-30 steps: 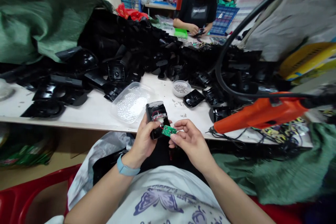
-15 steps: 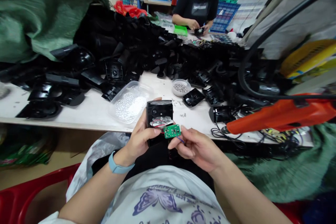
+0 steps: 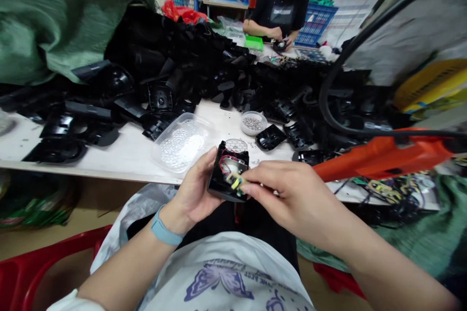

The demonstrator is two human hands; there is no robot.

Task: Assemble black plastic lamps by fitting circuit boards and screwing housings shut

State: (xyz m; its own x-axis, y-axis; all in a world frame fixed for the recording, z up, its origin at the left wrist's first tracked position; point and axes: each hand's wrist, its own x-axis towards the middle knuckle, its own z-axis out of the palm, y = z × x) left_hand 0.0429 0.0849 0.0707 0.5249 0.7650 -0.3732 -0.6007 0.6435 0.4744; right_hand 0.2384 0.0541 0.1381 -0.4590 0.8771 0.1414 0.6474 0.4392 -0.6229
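My left hand [image 3: 195, 192] is wrapped round a black plastic housing [image 3: 216, 182], tilted so that its open inside faces me. Red wires [image 3: 224, 161] curl within it, and a round perforated grille shows at its far end. Between thumb and fingertips, my right hand [image 3: 288, 194] pinches a small circuit board [image 3: 236, 183] with yellow parts on it, at the near end of the housing. The board's far edge is hidden by my right fingers.
A clear tub [image 3: 182, 143] of transparent pieces and a small bowl of screws [image 3: 252, 123] stand beyond my hands. Black casings [image 3: 160, 97] are heaped behind. An orange power screwdriver [image 3: 386, 155] hangs at the right. Opposite, a co-worker [image 3: 279, 14] handles a black part.
The housing has turned to show its inside. The circuit board has flipped from its green face to its component side and moved into the housing's opening, with my right hand over it.
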